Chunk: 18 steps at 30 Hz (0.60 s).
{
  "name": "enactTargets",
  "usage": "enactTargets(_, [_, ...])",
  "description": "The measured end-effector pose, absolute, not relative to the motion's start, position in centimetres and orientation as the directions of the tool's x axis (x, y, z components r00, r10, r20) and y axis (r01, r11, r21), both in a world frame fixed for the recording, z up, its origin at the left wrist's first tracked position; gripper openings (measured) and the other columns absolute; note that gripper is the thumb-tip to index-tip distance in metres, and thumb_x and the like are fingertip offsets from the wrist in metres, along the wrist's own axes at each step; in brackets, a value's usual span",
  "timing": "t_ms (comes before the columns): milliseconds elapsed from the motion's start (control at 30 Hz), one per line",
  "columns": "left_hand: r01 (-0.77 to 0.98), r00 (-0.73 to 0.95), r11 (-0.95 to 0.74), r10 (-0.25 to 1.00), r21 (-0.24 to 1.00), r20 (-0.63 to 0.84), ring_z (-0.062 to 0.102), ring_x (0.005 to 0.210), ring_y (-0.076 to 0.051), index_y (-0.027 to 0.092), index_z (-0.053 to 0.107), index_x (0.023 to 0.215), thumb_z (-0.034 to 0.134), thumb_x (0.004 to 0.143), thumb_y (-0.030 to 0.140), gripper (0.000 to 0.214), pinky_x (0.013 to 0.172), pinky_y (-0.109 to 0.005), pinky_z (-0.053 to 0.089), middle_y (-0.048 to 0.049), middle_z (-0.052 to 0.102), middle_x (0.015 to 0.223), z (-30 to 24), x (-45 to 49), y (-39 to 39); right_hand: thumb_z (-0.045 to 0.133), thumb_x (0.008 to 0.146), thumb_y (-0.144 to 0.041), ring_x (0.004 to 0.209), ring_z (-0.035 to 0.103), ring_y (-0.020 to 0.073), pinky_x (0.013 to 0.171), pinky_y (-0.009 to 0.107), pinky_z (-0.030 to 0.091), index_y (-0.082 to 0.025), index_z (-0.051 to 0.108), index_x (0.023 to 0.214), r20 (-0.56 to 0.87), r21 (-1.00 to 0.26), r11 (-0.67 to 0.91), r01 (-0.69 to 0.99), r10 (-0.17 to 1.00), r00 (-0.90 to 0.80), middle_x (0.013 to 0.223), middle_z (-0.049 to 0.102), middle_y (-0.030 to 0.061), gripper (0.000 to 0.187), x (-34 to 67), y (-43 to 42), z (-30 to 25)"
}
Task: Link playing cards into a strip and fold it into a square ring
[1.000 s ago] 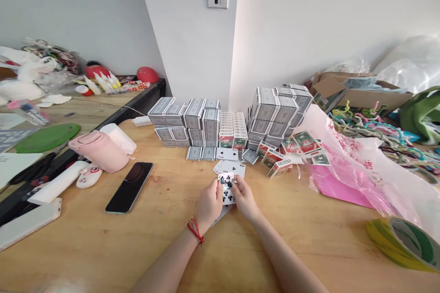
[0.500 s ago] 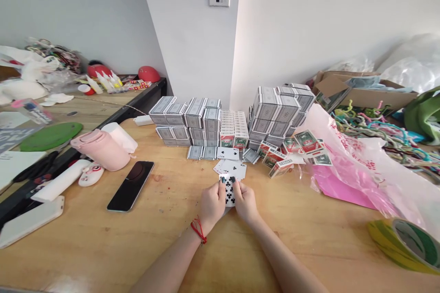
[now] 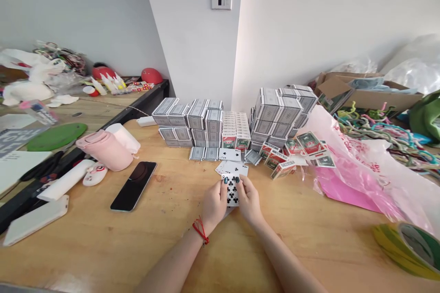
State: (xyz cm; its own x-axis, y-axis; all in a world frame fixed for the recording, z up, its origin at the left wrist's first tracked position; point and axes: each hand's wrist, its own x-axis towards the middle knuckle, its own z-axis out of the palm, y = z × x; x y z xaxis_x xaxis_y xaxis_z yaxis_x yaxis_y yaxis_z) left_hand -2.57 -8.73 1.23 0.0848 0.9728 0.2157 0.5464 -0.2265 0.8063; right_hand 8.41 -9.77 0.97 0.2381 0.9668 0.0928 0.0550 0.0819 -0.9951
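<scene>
Between both hands, low over the wooden table, are playing cards with a club card facing up. My left hand, a red string bracelet on its wrist, pinches their left edge with the thumb on top. On the right edge my right hand is closed the same way. How many cards lie under the top one I cannot tell. Just beyond the hands, loose face-up cards overlap on the table, with a two of spades behind them. Face-down cards lie to the left of that.
Stacked grey-backed decks stand at the back left, a taller stack at the back right. Boxed decks lie before it. A phone and pink tumbler are left; pink plastic and a tape roll right.
The view has shifted slightly, so everything sits a little farther right. My right hand has eased slightly outward, showing more of the top card. Both hands still grip the cards.
</scene>
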Motion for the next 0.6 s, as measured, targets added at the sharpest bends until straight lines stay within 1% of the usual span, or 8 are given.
enactTargets(67, [0.480, 0.038, -0.205, 0.976, 0.853, 0.214, 0.056, 0.059, -0.014, 0.017, 0.051, 0.083, 0.031, 0.087, 0.037, 0.028, 0.051, -0.023, 0.038, -0.0051, 0.061, 0.070, 1.14, -2.31, -8.87, 0.048, 0.079, -0.043, 0.073, 0.055, 0.0176, 0.066, 0.026, 0.042, -0.021, 0.055, 0.099, 0.082, -0.996, 0.085, -0.002, 0.967, 0.239, 0.082, 0.063, 0.0039, 0.031, 8.46, -9.76, 1.00])
enactTargets(133, [0.410, -0.019, -0.206, 0.972, 0.889, 0.234, 0.059, 0.075, -0.016, 0.017, 0.048, 0.099, 0.033, 0.087, 0.035, 0.026, 0.061, -0.026, 0.044, -0.0085, 0.062, 0.087, 1.08, -1.98, -9.03, 0.049, 0.079, -0.041, 0.085, 0.057, 0.0204, 0.075, 0.029, 0.042, -0.021, 0.056, 0.104, 0.077, -0.996, 0.086, -0.019, 0.956, 0.284, 0.094, 0.064, 0.0061, 0.033, 8.45, -9.81, 0.93])
enactTargets(167, [0.385, -0.047, -0.212, 0.968, 0.898, 0.248, 0.059, 0.081, -0.017, 0.017, 0.047, 0.103, 0.033, 0.087, 0.034, 0.027, 0.066, -0.028, 0.045, -0.0099, 0.062, 0.094, 1.06, -1.83, -9.11, 0.050, 0.078, -0.040, 0.090, 0.056, 0.0215, 0.080, 0.030, 0.041, -0.021, 0.058, 0.104, 0.080, -0.996, 0.089, -0.014, 0.948, 0.309, 0.100, 0.063, 0.0067, 0.033, 8.42, -9.85, 0.88])
enactTargets(267, [0.353, -0.103, -0.213, 0.959, 0.911, 0.264, 0.058, 0.088, -0.018, 0.017, 0.046, 0.104, 0.033, 0.087, 0.031, 0.026, 0.073, -0.030, 0.046, -0.0112, 0.060, 0.100, 0.95, -1.55, -9.31, 0.049, 0.079, -0.039, 0.098, 0.054, 0.0222, 0.087, 0.031, 0.038, -0.020, 0.060, 0.104, 0.078, -0.996, 0.086, -0.009, 0.944, 0.321, 0.107, 0.062, 0.0062, 0.033, 8.34, -9.93, 0.80])
enactTargets(433, [0.342, -0.118, -0.194, 0.962, 0.919, 0.247, 0.056, 0.093, -0.018, 0.017, 0.047, 0.108, 0.033, 0.088, 0.030, 0.028, 0.078, -0.033, 0.046, -0.0110, 0.059, 0.103, 0.66, -1.69, -9.43, 0.049, 0.079, -0.037, 0.099, 0.054, 0.0210, 0.086, 0.029, 0.039, -0.020, 0.059, 0.110, 0.061, -0.998, 0.067, -0.010, 0.957, 0.283, 0.109, 0.061, 0.0057, 0.037, 8.36, -9.88, 0.78])
enactTargets(600, [0.336, -0.132, -0.159, 0.968, 0.928, 0.213, 0.057, 0.093, -0.019, 0.017, 0.048, 0.107, 0.033, 0.087, 0.033, 0.029, 0.074, -0.032, 0.046, -0.0108, 0.059, 0.102, 0.49, -1.85, -9.40, 0.049, 0.079, -0.037, 0.100, 0.054, 0.0212, 0.085, 0.030, 0.040, -0.020, 0.058, 0.111, 0.045, -0.999, 0.050, -0.009, 0.963, 0.267, 0.107, 0.063, 0.0053, 0.038, 8.48, -9.81, 0.82])
